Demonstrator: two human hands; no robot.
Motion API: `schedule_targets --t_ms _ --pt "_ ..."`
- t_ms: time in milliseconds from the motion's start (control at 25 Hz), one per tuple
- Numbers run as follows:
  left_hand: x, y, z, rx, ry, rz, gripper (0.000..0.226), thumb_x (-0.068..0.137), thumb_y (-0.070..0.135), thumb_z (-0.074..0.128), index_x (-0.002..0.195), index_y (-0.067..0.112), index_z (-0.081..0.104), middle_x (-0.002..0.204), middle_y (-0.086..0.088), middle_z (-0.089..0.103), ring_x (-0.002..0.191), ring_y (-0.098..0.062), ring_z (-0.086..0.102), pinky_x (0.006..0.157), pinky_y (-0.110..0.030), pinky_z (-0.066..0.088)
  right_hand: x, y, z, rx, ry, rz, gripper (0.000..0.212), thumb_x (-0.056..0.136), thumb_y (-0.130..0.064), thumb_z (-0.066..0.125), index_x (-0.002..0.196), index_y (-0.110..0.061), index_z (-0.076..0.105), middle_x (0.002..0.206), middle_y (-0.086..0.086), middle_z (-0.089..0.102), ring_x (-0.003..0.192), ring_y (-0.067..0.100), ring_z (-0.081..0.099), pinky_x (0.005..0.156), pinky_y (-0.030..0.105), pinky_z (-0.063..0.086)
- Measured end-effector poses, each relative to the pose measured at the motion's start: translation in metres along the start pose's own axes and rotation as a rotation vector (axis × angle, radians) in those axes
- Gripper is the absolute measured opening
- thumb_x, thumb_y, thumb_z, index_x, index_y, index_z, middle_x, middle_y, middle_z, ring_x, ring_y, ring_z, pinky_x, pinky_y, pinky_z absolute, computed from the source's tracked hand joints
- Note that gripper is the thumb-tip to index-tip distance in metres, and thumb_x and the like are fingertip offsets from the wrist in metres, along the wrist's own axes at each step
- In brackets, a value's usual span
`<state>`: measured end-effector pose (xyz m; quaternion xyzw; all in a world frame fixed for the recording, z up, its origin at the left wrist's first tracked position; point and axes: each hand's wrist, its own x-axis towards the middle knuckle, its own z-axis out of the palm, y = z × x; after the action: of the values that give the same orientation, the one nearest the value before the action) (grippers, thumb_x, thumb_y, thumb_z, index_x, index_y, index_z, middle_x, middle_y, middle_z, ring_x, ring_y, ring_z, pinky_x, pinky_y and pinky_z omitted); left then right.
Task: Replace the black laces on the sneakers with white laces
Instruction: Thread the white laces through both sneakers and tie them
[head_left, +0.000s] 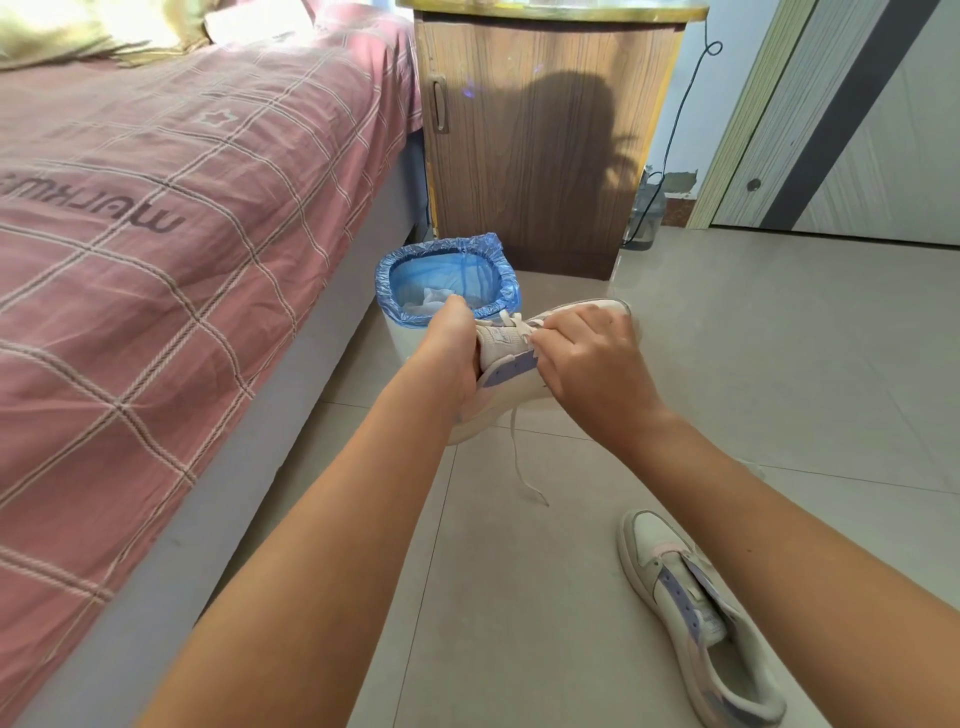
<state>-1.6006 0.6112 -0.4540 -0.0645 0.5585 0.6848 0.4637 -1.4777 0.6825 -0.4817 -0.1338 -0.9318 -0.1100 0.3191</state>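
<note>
Head view: a person is holding a pale sneaker (511, 364) in the air above the tiled floor (779, 364), just in front of a white bin lined with a blue bag (447, 278). The left hand (452, 345) is gripping the sneaker at its heel end, fingers curled around the collar. The right hand (587, 353) is pinching the white lace (519, 457) near the upper eyelets, fingers bent over the tongue; exactly which eyelet the fingertips are working is hard to make out. One loose end of the lace is hanging down below the sneaker, its tip dangling close to the floor. A lilac eyelet strip is showing along the shoe's side.

A second sneaker (696, 613) is lying on the floor at lower right, well apart from the held one, partly behind the right forearm, with no lace visible in its eyelets. A bed with a pink checked cover (156, 234) is running along the left, and a wooden cabinet (535, 140) is standing behind the bin.
</note>
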Motion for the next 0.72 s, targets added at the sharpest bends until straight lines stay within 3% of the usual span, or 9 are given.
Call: schedule_targets --t_ms 80,160,320,440,480,600,720 --pt "-0.006 0.002 -0.001 -0.016 -0.007 0.008 0.037 0.099 0.034 0.033 0.102 0.007 0.058 0.1 -0.017 0.068 0.086 -0.031 0.067 0.071 -0.046 0.058 0.002 -0.005 0.002 0.17 -0.004 0.102 0.025 0.084 -0.023 0.049 0.076 -0.012 0.071 0.082 0.004 0.068 0.081 0.029 0.063 0.077 0.037 0.038" --pt "-0.011 0.003 -0.001 -0.022 -0.018 -0.004 0.039 0.1 0.035 0.03 0.091 0.007 0.056 0.088 -0.016 0.066 0.074 -0.03 0.065 0.053 -0.044 0.056 0.005 -0.01 -0.002 0.295 -0.035 0.209 0.021 0.082 -0.023 0.054 0.078 -0.012 0.071 0.084 0.004 0.068 0.083 0.03 0.061 0.077 0.039 0.044" --pt "-0.017 0.001 0.003 -0.007 -0.002 0.004 0.036 0.098 0.04 0.033 0.092 0.013 0.055 0.093 -0.012 0.067 0.079 -0.026 0.065 0.07 -0.042 0.057 0.007 -0.01 -0.002 0.246 0.013 0.202 0.019 0.081 -0.023 0.055 0.077 -0.012 0.07 0.083 0.003 0.068 0.082 0.029 0.062 0.076 0.039 0.045" --pt "-0.013 0.0 0.005 -0.002 0.057 0.025 0.035 0.096 0.044 0.036 0.091 0.015 0.055 0.104 -0.01 0.068 0.092 -0.026 0.067 0.083 -0.046 0.055 0.01 -0.008 0.002 0.079 0.031 0.09 0.011 0.079 -0.015 0.06 0.072 -0.011 0.068 0.077 0.003 0.067 0.076 0.028 0.063 0.075 0.036 0.033" --pt "-0.01 -0.001 0.005 -0.017 0.067 0.022 0.035 0.096 0.045 0.037 0.095 0.015 0.057 0.105 -0.011 0.068 0.094 -0.027 0.067 0.083 -0.047 0.056 0.01 -0.007 0.004 0.019 0.031 0.058 0.004 0.075 -0.01 0.066 0.072 -0.011 0.067 0.076 0.004 0.066 0.074 0.029 0.063 0.075 0.036 0.031" --pt "-0.008 -0.003 0.006 -0.037 0.087 0.016 0.039 0.093 0.046 0.04 0.11 0.017 0.059 0.105 -0.01 0.069 0.093 -0.028 0.068 0.081 -0.049 0.056 0.007 -0.011 0.005 -0.134 -0.042 0.084 0.013 0.066 -0.006 0.075 0.072 -0.01 0.064 0.073 0.007 0.064 0.072 0.029 0.061 0.075 0.035 0.043" --pt "-0.009 -0.005 0.008 -0.011 0.112 0.024 0.036 0.093 0.049 0.039 0.094 0.018 0.057 0.106 -0.009 0.067 0.092 -0.027 0.067 0.078 -0.046 0.057 0.009 -0.018 0.009 -0.206 -0.085 0.158 0.014 0.064 -0.007 0.075 0.073 -0.008 0.065 0.071 0.009 0.062 0.069 0.028 0.06 0.071 0.037 0.05"
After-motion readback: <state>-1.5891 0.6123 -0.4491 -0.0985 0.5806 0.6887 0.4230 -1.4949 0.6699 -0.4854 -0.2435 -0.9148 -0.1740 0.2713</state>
